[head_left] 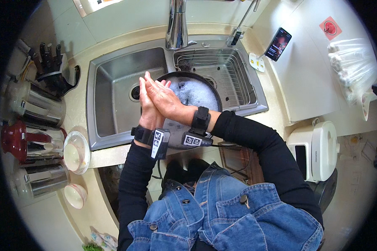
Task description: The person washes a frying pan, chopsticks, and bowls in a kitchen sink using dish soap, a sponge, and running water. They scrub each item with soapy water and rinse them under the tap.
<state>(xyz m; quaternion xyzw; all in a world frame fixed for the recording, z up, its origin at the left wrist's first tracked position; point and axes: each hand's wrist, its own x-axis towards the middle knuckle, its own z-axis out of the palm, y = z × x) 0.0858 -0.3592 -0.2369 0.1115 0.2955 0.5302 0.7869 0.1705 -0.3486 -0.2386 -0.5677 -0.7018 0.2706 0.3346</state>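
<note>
My left hand (148,108) and my right hand (167,99) are pressed together palm to palm, fingers straight, the right lying over the left. Nothing shows between them, though the palms' inner sides are hidden. Below and beside them is a round dark pan (182,74), filled with whitish suds (202,95). It sits toward the middle of the double steel sink (109,81), partly covered by my wrists. Each wrist wears a black strap with a small marked box.
A chrome faucet (177,27) rises behind the sink; a wire rack (234,73) fills the right basin. Left stand a knife block (56,73), metal canisters (42,104) and bowls (73,157). Right are a phone (278,44) and a white appliance (322,150).
</note>
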